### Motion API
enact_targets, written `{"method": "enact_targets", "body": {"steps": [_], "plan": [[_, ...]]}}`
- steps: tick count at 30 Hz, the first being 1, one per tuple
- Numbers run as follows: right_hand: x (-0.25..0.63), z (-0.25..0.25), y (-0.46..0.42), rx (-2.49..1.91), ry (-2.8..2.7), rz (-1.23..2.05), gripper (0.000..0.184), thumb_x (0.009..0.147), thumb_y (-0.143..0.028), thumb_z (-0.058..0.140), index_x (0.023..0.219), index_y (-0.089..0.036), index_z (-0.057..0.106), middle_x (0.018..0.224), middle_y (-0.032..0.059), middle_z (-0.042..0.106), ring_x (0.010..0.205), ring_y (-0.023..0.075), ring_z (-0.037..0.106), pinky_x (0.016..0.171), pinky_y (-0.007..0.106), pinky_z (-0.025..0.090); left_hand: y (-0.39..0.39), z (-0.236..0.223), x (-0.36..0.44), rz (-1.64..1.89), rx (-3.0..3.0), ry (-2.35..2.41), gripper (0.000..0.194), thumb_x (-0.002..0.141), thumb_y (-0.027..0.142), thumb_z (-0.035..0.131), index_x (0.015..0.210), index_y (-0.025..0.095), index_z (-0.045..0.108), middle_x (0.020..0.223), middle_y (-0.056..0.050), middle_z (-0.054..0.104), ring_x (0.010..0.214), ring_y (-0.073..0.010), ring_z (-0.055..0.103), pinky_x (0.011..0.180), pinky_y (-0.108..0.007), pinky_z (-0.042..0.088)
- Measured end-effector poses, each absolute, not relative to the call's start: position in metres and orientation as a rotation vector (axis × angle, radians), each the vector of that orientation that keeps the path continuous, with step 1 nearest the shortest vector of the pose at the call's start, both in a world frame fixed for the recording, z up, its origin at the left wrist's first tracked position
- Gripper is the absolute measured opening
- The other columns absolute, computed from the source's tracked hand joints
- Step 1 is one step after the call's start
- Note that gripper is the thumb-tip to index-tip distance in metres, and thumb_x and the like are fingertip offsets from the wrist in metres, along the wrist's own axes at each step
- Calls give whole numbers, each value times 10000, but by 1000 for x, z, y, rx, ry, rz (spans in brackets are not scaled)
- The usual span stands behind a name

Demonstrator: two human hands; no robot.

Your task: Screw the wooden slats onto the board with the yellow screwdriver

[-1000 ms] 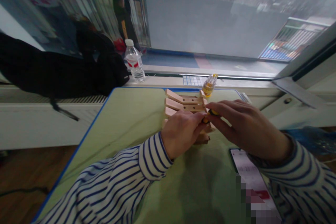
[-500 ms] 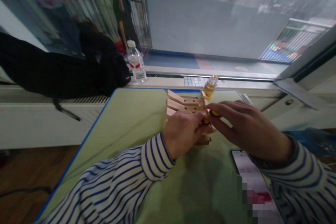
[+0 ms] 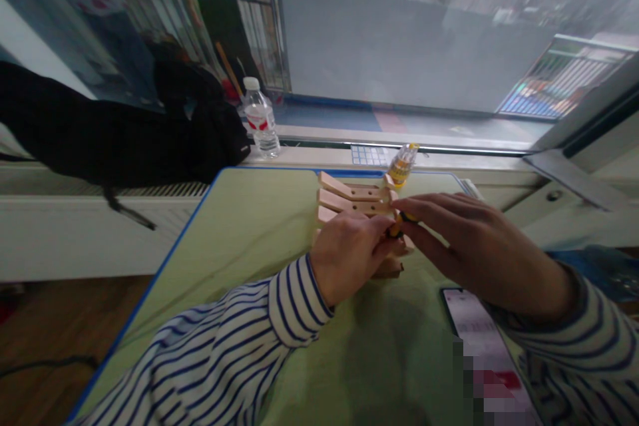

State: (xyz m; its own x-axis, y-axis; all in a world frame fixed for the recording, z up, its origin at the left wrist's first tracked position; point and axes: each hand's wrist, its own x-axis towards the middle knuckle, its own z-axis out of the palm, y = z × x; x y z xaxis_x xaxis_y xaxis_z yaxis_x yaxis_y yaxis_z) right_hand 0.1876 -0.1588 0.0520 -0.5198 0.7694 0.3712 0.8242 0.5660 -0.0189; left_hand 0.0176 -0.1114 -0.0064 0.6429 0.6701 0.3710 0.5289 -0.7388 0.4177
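A small pale wooden assembly (image 3: 335,200) of angled slats with dark holes lies near the far side of the green table (image 3: 239,226). My left hand (image 3: 347,254) reaches over its near part, with thumb and forefinger closed around the lower end of a yellow-and-black screwdriver (image 3: 398,225). Bent over from the right, my right hand (image 3: 474,249) grips the upper end of that handle between thumb and fingers. The screwdriver's tip is hidden behind my left fingers, and several nearer slats are partly covered.
A phone (image 3: 472,319) lies on the table below my right wrist. Behind the wood stands a small clear bottle with yellow parts (image 3: 403,165). On the sill are a water bottle (image 3: 262,123) and a black bag (image 3: 124,140). A window (image 3: 399,60) rises beyond.
My right hand and forearm have shifted slightly to the right, with the fingers still on the screwdriver's handle. My left hand has stayed nearly in place.
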Motion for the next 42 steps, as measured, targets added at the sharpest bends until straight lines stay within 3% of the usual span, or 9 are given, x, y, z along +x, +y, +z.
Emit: {"method": "enact_targets", "body": {"steps": [21,28,37,42], "plan": [[185,53,-161,-1334,-2382,-251,229,902,-285,445,1031,-161,588,984,80,662,854,184,619,754,342,478,-113,2,20,713,2578,918,255,902,348,420,1022,206,596,876,-54,669,853,-193,634,774,-337,484],[186,52,-162,-1328,-2379,-213,238,903,-282,443,1050,-156,582,980,89,659,870,185,614,754,332,475,-116,3,22,761,2591,993,238,868,333,485,1034,203,596,853,-45,672,815,-202,633,747,-345,480],[186,53,-160,-1337,-2413,-202,255,899,-302,452,1081,-164,564,998,81,657,873,188,617,764,350,483,-115,-2,19,785,2561,1017,240,854,383,514,955,195,623,823,-38,675,779,-194,634,727,-333,481],[184,56,-160,-1318,-2445,-214,308,889,-292,468,1169,-173,519,1120,92,627,976,204,596,831,364,479,-113,-6,16,797,2574,1025,263,857,412,499,937,196,627,805,-39,674,764,-202,633,703,-335,480]]}}
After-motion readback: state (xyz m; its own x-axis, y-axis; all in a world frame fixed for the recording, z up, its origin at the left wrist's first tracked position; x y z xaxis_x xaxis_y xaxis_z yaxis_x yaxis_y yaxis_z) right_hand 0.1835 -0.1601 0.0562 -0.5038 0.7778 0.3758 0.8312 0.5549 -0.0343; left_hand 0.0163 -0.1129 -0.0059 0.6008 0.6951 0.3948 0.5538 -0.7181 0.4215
